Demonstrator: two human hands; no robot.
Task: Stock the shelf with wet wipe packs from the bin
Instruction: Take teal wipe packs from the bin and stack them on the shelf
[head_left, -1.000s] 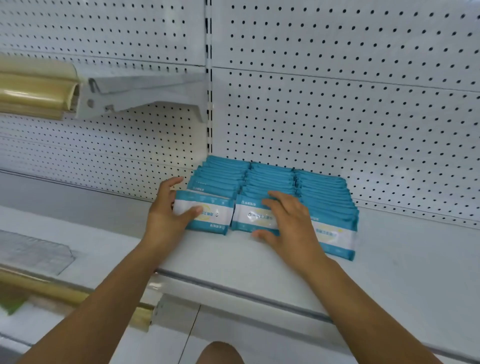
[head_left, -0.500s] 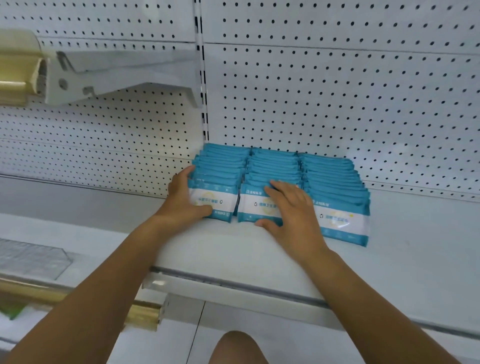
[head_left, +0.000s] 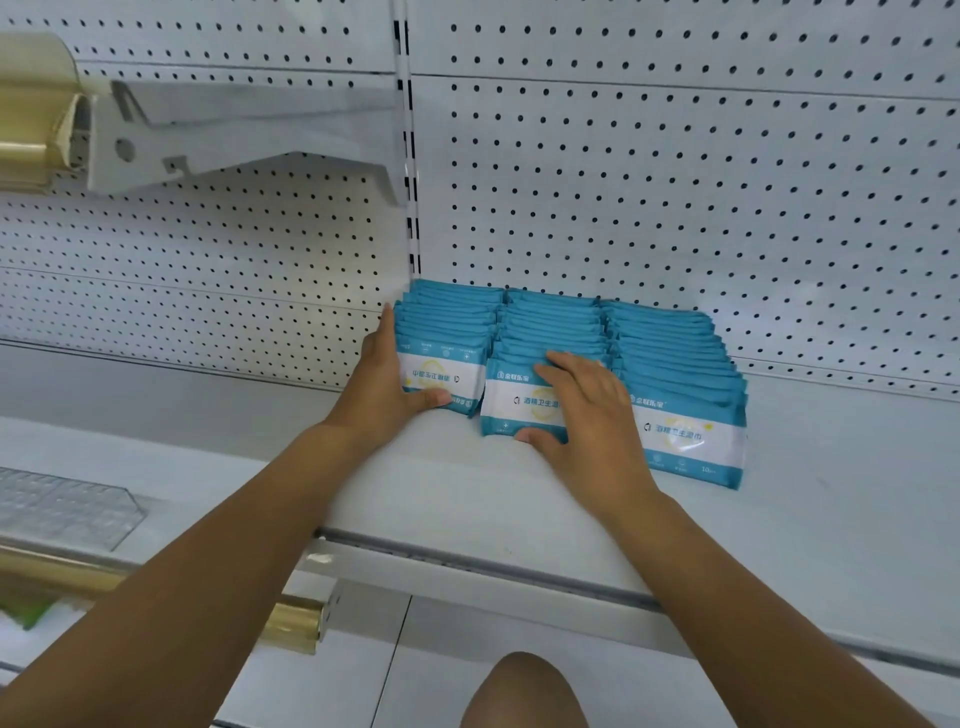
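- Left grip (head_left: 384, 384) clasps the left front pack (head_left: 441, 379), thumb across it; right grip (head_left: 587, 415) pinches the middle front pack (head_left: 511, 402); rows (head_left: 670, 353) start at the shelf's (head_left: 467, 499) back edge.
- Uneven shoving could topple the leaning packs forward (nothing braces them).

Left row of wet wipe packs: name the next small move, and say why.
Probably push the left front pack back flush against its row, then let go. The left hand grips it, thumb across its lower face, and it looks tilted, while the right hand holds the middle front pack.
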